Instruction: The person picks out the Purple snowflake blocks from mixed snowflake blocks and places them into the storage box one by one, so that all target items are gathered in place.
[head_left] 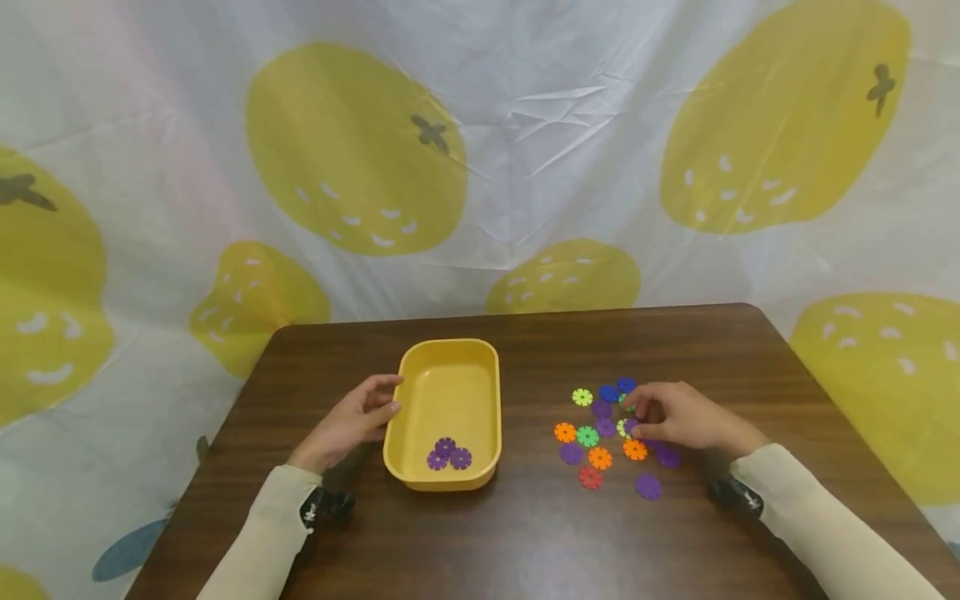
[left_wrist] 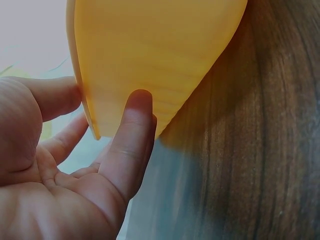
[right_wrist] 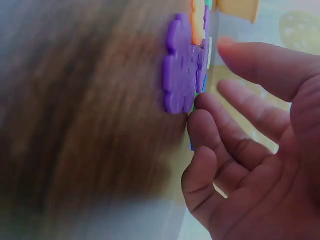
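My left hand [head_left: 351,427] rests beside the yellow tray [head_left: 453,387], its fingertips touching the left rim and outer wall. In the left wrist view the fingers [left_wrist: 131,135] are extended against the tray's side, not wrapped round it. Three purple snowflake discs [head_left: 446,452] lie in the near end of the tray. Over the right part of a loose spread of snowflake discs is my right hand [head_left: 686,417], fingers loosely bent, thumb and index apart. Nothing shows between them in the right wrist view. Purple discs [right_wrist: 177,65] lie close to its fingertips; some discs are partly hidden by the hand.
Orange [head_left: 600,457], green [head_left: 587,437], yellow-green [head_left: 582,397], blue [head_left: 608,392] and red discs [head_left: 590,477] lie among purple ones [head_left: 648,487] on the brown wooden table [head_left: 525,533]. Behind the table's back edge hangs a white curtain [head_left: 510,167] with a yellow fruit print.
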